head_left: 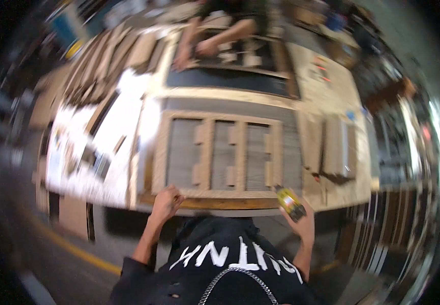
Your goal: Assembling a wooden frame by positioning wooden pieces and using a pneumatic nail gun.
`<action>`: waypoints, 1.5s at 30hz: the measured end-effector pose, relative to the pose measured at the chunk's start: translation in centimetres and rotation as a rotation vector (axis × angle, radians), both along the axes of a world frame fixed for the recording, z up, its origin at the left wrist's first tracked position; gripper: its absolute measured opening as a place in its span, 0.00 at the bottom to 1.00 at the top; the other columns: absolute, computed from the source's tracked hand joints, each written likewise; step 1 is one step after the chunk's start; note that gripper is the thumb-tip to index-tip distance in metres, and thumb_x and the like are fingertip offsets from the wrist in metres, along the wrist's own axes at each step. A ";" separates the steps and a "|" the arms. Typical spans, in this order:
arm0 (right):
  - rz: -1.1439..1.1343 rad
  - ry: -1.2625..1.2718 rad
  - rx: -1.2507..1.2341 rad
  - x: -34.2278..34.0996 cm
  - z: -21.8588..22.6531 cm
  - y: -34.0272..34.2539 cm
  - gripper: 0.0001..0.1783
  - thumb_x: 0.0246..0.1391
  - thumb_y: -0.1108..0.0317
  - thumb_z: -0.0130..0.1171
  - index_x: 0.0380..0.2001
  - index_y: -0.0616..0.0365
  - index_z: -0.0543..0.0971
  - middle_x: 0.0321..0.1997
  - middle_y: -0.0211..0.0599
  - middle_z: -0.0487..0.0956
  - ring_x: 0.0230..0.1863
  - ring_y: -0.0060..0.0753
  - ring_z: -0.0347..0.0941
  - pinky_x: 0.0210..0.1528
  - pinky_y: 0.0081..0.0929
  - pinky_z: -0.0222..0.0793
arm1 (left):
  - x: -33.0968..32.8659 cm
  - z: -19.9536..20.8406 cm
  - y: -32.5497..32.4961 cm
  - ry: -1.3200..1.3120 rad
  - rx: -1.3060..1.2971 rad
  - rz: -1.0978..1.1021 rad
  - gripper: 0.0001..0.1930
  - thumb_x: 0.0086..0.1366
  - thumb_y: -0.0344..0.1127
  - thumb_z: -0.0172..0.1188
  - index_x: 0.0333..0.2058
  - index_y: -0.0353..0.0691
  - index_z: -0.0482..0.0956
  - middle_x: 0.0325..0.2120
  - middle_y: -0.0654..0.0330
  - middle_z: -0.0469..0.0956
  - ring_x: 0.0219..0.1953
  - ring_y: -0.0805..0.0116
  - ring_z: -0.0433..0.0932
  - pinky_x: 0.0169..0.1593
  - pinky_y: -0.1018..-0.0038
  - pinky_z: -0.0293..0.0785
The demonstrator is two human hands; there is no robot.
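Note:
A light wooden frame (240, 152) lies flat on the worktable in front of me. Upright bars split it into 3 openings, and small wood blocks (197, 174) sit along the bars. At its near left corner is my left hand (168, 201), fingers curled closed; I cannot make out whether anything is in them. Near the right corner, my right hand (304, 218) grips a yellow-and-black hand tool (290, 204). The tool's dark tip points toward the frame's near edge, and blur hides its exact kind.
Across the table, another person's hands (207, 48) work over a dark panel (225, 81) with wood pieces. Long wooden strips (103, 61) are stacked at the far left. Brown boards (338, 147) stand to the right. A small grey object (98, 165) lies on the white surface at left.

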State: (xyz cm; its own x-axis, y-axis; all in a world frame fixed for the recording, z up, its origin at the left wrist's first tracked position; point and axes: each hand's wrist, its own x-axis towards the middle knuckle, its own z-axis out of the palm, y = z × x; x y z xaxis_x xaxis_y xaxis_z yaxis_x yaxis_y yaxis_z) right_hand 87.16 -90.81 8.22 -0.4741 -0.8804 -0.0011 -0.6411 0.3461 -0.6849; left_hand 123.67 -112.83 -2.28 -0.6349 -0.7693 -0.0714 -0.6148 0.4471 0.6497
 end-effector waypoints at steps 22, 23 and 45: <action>-0.513 -0.221 0.503 7.1 -2.1 0.8 0.40 0.39 0.62 0.75 0.51 0.72 0.67 0.47 0.48 0.74 0.47 0.38 0.71 0.52 0.31 0.67 | 13.7 -13.1 -23.9 -0.418 -0.275 0.887 0.20 0.59 0.40 0.59 0.48 0.36 0.75 0.47 0.46 0.72 0.51 0.46 0.69 0.54 0.55 0.65; -0.502 -0.206 0.517 7.2 -1.9 0.4 0.40 0.39 0.62 0.75 0.51 0.72 0.67 0.47 0.48 0.74 0.47 0.39 0.71 0.52 0.31 0.67 | 14.3 -13.4 -24.0 -0.461 -0.319 0.883 0.21 0.60 0.41 0.59 0.48 0.35 0.75 0.47 0.46 0.72 0.51 0.47 0.68 0.55 0.55 0.63; -0.316 -0.870 -0.018 3.0 0.9 -5.7 0.19 0.48 0.70 0.69 0.43 0.64 0.76 0.32 0.35 0.79 0.33 0.30 0.76 0.39 0.30 0.74 | 39.2 -19.6 -27.4 -0.367 -0.285 0.480 0.14 0.53 0.30 0.53 0.39 0.33 0.80 0.38 0.44 0.79 0.42 0.44 0.76 0.46 0.56 0.71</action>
State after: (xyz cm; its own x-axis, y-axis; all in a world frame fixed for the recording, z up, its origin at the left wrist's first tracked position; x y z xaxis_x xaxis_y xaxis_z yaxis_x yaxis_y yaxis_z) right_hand 90.17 -96.50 9.09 -0.5308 -0.7133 -0.4576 0.2243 0.4024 -0.8876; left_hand 162.88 -140.21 -21.89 -0.1901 -0.9813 0.0306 -0.9471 0.1915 0.2576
